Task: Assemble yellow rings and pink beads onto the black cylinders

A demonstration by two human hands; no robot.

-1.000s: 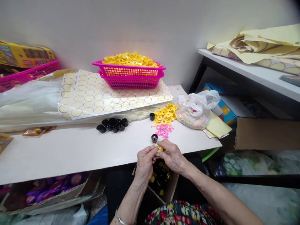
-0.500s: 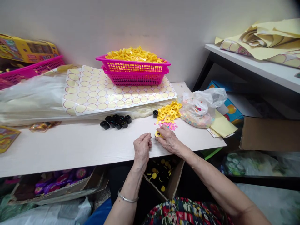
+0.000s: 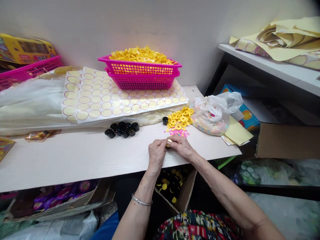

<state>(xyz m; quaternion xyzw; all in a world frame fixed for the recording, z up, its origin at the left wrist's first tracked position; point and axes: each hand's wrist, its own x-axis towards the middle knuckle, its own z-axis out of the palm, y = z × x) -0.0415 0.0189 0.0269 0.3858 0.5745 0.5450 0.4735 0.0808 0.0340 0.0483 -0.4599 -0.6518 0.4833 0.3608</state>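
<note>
Over the front of the white table, my right hand point(image 3: 182, 146) grips a small round black piece with a yellow top point(image 3: 169, 143). My left hand point(image 3: 157, 152) is closed, its fingertips meeting the same piece from the left; the fingers cover much of it. Just beyond lie tiny pink rings point(image 3: 178, 132) and a heap of yellow rings point(image 3: 180, 118). One black cup point(image 3: 165, 120) stands beside the heap. Farther left, several black cups point(image 3: 122, 129) are grouped together.
Stacked pink baskets point(image 3: 143, 81) full of yellow parts stand on sheets of round stickers point(image 3: 100, 106). A plastic bag of small coloured pieces point(image 3: 211, 116) lies at the right. Below the table edge is a carton point(image 3: 186, 195) holding black and yellow pieces.
My left hand has moved right to meet the piece in my right hand. The piece's dark centre, visible before, is now covered by fingers and a pale yellow surface.
</note>
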